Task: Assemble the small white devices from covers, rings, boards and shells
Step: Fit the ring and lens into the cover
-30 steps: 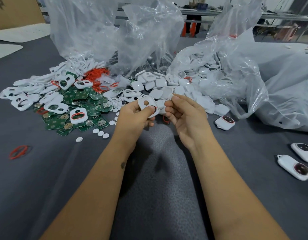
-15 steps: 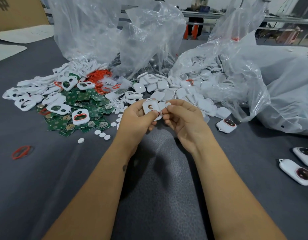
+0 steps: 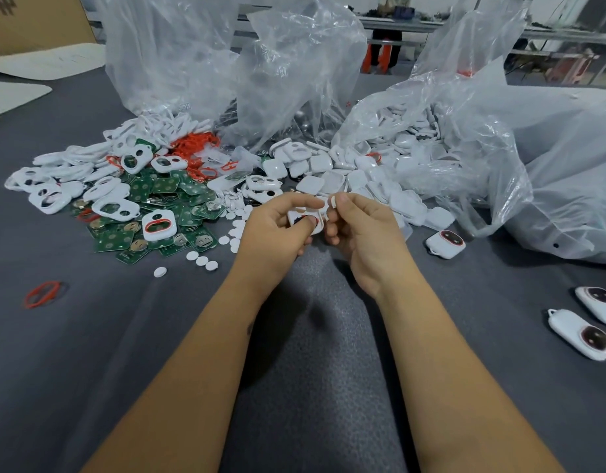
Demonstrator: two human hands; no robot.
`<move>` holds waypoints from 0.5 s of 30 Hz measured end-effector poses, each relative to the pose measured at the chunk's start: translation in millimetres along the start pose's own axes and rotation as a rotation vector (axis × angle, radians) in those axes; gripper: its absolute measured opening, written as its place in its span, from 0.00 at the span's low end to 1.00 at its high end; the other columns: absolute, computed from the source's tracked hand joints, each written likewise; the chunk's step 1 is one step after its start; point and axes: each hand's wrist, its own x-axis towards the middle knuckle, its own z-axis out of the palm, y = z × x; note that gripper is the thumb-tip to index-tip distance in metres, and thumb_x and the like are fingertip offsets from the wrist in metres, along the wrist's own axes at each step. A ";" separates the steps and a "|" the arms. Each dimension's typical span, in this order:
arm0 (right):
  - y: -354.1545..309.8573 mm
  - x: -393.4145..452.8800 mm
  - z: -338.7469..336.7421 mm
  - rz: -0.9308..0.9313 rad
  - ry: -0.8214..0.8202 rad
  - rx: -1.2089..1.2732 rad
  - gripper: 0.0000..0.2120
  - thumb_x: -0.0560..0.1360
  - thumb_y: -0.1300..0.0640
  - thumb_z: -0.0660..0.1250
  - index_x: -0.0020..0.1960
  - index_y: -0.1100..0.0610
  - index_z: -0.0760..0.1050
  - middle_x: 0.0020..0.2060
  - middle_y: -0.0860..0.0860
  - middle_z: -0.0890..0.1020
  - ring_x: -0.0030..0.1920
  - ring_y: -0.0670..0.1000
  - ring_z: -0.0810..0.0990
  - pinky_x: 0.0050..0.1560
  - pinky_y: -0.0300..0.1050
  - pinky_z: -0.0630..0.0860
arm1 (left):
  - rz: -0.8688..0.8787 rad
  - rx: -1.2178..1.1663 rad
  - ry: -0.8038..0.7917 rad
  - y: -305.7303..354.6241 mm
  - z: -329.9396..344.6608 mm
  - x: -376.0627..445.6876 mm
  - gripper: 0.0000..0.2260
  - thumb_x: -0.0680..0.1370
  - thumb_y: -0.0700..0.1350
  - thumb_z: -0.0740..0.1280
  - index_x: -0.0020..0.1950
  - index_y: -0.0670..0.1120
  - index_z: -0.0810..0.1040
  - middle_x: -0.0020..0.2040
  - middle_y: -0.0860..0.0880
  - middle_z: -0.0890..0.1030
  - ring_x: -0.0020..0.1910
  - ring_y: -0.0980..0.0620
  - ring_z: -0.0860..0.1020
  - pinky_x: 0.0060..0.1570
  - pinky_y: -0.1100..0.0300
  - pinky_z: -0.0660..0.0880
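Grey felt worktop (image 3: 90,353): both bare forearms are stretched forward over it from the near edge, the hands meeting near its middle.
Left hand (image 3: 277,230): it is held back-up with fingers curled; a white cover (image 3: 306,218) is gripped, the thumb pressed across its dark opening, where a trace of red shows.
Right hand (image 3: 363,230): it is turned inward, fingers curled; a small white disc (image 3: 332,202) is pinched between thumb and forefinger, just above the cover's right edge. Whether disc and cover touch cannot be told.
Green circuit boards (image 3: 158,213): a heap is spread left of the hands, with white covers (image 3: 113,206) lying on and around it.
Red rings (image 3: 195,145): a tangle is seen behind the boards; one loose red ring (image 3: 42,294) lies apart toward the left edge.
White discs (image 3: 201,260): several are scattered just left of the left wrist.
White shells (image 3: 349,175): they are piled behind the hands, spilling from a clear plastic bag (image 3: 465,138).
Finished devices (image 3: 444,243): one lies right of the right hand; two more lie near the right edge.
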 end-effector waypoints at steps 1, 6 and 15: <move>0.6 -0.4 0.6 0.003 -0.001 -0.004 0.11 0.81 0.63 0.59 0.41 0.60 0.74 0.29 0.50 0.74 0.29 0.47 0.69 0.31 0.38 0.66 | 0.002 0.000 0.000 -0.3 0.2 0.3 0.12 0.77 0.30 0.65 0.46 0.47 0.81 0.27 0.54 0.77 0.24 0.59 0.71 0.26 0.66 0.68; -0.8 -1.9 -0.6 -0.009 0.037 -0.020 0.07 0.78 0.64 0.64 0.42 0.60 0.76 0.27 0.49 0.78 0.28 0.46 0.74 0.30 0.37 0.69 | 0.016 0.004 0.011 -1.5 0.6 1.1 0.12 0.77 0.31 0.65 0.45 0.48 0.81 0.27 0.55 0.77 0.24 0.60 0.71 0.25 0.67 0.69; -3.9 0.2 -5.3 0.069 0.049 0.158 0.07 0.76 0.69 0.64 0.45 0.62 0.80 0.33 0.55 0.83 0.34 0.48 0.82 0.36 0.35 0.78 | 0.064 -0.023 0.019 -7.0 -1.8 1.6 0.20 0.76 0.29 0.65 0.60 0.51 0.73 0.30 0.54 0.80 0.26 0.57 0.74 0.28 0.66 0.70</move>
